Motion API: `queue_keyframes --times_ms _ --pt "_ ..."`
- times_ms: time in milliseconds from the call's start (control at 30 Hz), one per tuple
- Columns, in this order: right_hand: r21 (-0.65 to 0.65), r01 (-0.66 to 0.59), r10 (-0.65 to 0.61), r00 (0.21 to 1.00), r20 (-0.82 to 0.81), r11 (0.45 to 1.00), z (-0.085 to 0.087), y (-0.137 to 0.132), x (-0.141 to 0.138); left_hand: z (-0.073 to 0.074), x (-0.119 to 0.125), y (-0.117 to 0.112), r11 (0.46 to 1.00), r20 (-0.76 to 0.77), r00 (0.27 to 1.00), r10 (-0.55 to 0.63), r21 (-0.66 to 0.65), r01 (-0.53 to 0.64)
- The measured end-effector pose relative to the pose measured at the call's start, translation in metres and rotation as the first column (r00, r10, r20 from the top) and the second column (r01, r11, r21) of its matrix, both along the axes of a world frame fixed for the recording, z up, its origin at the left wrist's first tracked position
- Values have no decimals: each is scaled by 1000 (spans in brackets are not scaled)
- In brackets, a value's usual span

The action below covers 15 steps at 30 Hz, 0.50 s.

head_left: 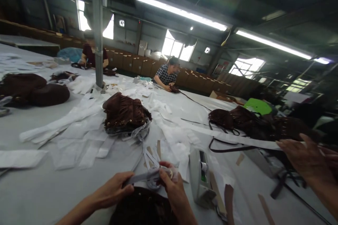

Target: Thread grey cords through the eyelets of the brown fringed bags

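Note:
At the lower middle, my left hand point(116, 187) is closed on one end of a greyish, translucent-looking strip point(145, 176). My right hand point(173, 186) pinches the other end, where a small gold-coloured ring point(171, 174) shows by the fingers. Whether the strip is a wrapped strap or just wrapping, I cannot tell. Directly below both hands sits a dark brown bag point(141, 206), partly cut off by the bottom edge. A grey tape dispenser point(202, 179) stands just right of my right hand.
A co-worker's hands point(306, 151) hold a long white strip point(237, 139) at right. Fringed brown bags point(126, 112) and white paper sheets point(71, 147) cover parts of the table. Two people work farther back, one near a grey post point(98, 35). Brown strips point(229, 200) lie beside the dispenser.

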State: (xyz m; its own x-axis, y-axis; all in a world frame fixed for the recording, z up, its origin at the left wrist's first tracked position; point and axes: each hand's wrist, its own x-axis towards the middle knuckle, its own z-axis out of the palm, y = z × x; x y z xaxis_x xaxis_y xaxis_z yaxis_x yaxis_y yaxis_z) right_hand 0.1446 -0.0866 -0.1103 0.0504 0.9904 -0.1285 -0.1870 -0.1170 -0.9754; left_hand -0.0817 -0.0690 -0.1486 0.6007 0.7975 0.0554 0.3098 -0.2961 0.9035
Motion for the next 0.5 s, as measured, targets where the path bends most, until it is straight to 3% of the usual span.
queue_keyframes --times_ms 133,200,267,333,400,500 --pt "42 -81 79 996 36 996 13 10 -6 45 20 17 991 102 991 -91 -84 100" --pt "73 -67 59 993 99 995 22 14 0 55 29 26 979 139 988 -61 -182 86" --pt "170 12 -61 956 289 985 29 15 13 56 34 32 962 156 986 57 -272 -13" --pt "339 22 -216 809 547 941 31 12 23 53 34 35 937 152 978 141 -338 -82" --pt "459 -132 -294 607 739 879 27 7 24 50 35 36 926 159 978 134 -371 -66" --pt "455 -359 -327 363 873 815 17 4 10 53 36 33 935 184 979 83 -355 -12"
